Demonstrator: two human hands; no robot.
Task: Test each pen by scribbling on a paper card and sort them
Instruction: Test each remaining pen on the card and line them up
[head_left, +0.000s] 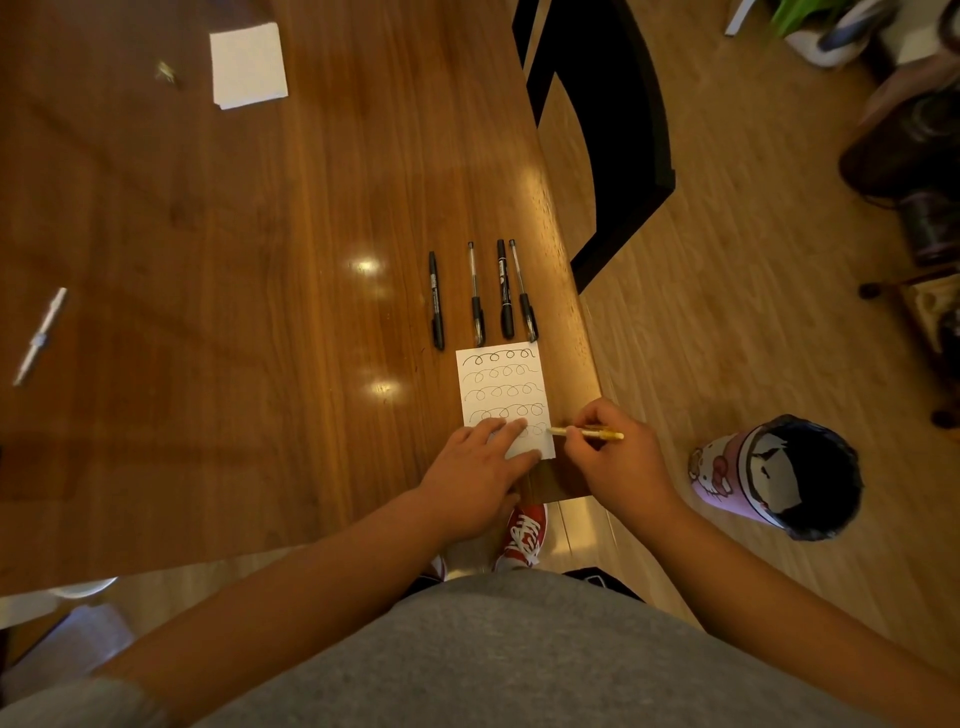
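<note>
No legible text appears. Printing on the black marker (436, 301) barrels is too small to read. The paper card (505, 400) bears only looped scribbles.

A white paper card (503, 395) is pinned on the glossy wooden table (208, 312) under the left hand (475, 480). A yellow pen (587, 432) is held in the right hand (613, 457), just right of the card. Four dark pens (480, 296) are lined up beyond both hands.

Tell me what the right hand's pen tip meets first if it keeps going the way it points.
Probably the left hand's fingers, pressed on the paper card; the yellow pen in the right hand points left across the card.
</note>
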